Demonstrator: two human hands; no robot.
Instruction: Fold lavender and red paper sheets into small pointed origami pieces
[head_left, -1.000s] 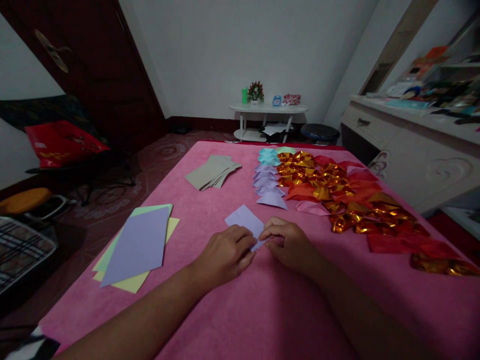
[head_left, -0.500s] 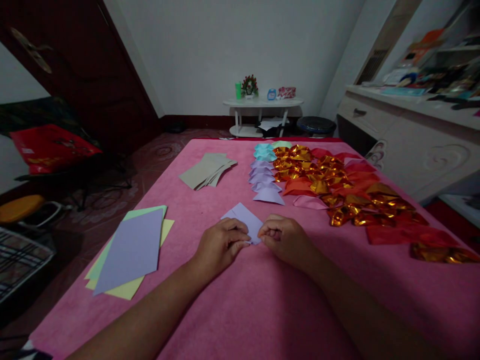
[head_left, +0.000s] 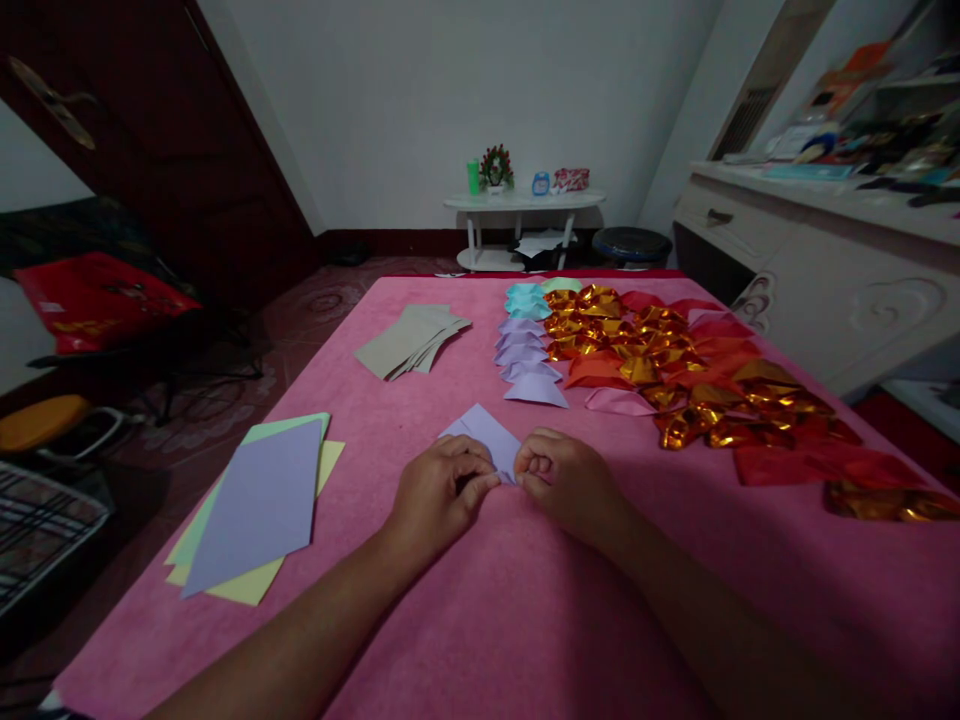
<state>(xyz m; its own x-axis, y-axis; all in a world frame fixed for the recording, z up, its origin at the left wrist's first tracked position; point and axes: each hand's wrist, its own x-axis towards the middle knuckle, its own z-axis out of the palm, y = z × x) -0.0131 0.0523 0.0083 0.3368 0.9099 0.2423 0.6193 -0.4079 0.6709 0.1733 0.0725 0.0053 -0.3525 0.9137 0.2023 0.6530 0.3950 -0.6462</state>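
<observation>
A small folded lilac paper (head_left: 484,432) lies on the pink tablecloth (head_left: 525,620) in front of me. My left hand (head_left: 439,490) is closed, its fingertips pinching the paper's near edge. My right hand (head_left: 566,480) is curled and pinches the same near corner from the right. The two hands almost touch at the paper's near tip, and they hide part of it.
A stack of lilac, green and yellow sheets (head_left: 255,505) lies at the left. Grey-beige folded papers (head_left: 411,340) sit further back. A row of folded lilac and blue pieces (head_left: 525,350) lies beside several gold and red foil pieces (head_left: 697,395). A white cabinet (head_left: 825,290) stands at the right.
Both hands have drawn closer together over the lilac paper's near end, which is now folded narrower to a point. The view has shifted slightly.
</observation>
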